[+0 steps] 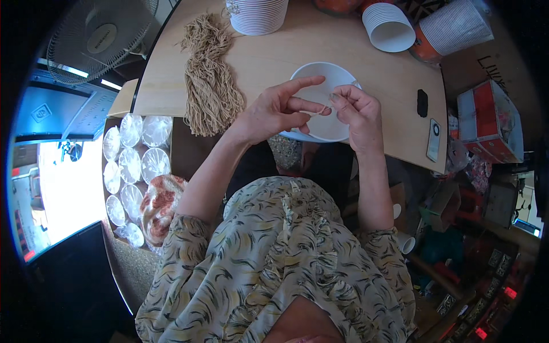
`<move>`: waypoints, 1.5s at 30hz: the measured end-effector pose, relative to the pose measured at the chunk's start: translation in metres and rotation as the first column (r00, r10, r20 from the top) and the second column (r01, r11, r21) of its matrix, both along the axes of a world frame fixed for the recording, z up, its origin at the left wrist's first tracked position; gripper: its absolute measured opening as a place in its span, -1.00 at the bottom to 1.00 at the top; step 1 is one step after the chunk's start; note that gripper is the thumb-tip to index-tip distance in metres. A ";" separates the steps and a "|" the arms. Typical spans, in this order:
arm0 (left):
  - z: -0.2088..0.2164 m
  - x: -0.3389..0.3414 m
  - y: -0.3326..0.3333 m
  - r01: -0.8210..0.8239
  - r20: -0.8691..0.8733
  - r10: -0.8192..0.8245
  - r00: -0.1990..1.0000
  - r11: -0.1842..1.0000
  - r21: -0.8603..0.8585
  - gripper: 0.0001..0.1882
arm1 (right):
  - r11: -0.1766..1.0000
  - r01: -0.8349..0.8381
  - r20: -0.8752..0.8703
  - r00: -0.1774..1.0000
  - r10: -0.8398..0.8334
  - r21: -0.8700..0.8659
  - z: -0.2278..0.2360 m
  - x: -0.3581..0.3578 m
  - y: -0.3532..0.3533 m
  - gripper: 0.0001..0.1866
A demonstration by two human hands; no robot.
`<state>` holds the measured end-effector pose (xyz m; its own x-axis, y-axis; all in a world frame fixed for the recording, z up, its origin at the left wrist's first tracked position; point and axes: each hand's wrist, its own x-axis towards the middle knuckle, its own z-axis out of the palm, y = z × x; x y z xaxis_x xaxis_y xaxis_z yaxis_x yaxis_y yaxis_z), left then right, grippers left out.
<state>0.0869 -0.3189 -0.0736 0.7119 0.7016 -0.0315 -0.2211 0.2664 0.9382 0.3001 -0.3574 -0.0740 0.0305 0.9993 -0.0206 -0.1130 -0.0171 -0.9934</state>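
A short piece of pale string (316, 112) runs between my two hands over a white paper bucket (336, 71). The string loops by the middle finger of my left hand (280, 110), whose index finger stretches out above while the lower fingers curl in around the strand. My right hand (360, 114) is closed in a pinch at the string's other end, thumb against fingertips. The bucket stands at the table's near edge, its mouth facing up, partly hidden by both hands. To the left lies a thick bundle of tan strings (210, 80).
A stack of white paper buckets (258, 16) stands at the back, more stacks (389, 27) lie tipped at the far right. A phone (434, 140) and a dark flat object (422, 103) rest on the right side. Left of the table, a carton holds plastic-wrapped round stacks (130, 166).
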 end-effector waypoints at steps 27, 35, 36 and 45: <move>0.011 0.017 -0.003 -0.076 -0.247 0.317 0.915 0.740 0.669 -0.94 | 0.949 -0.117 0.594 0.800 -0.084 0.291 0.029 0.028 -0.013 -0.93; -0.006 -0.003 0.008 0.053 -0.238 0.250 0.939 0.577 0.815 -0.93 | 0.929 0.258 0.309 0.890 -0.336 0.266 0.001 0.072 -0.030 -0.87; -0.010 -0.003 0.008 0.064 -0.230 0.250 0.940 0.533 0.844 -0.93 | 0.928 0.254 0.306 0.892 -0.334 0.274 -0.002 0.074 -0.033 -0.87; 0.018 0.014 0.021 0.190 -0.219 0.230 0.948 0.141 0.972 -0.86 | 0.903 0.351 0.024 0.930 -0.367 0.246 -0.049 0.111 -0.041 -0.90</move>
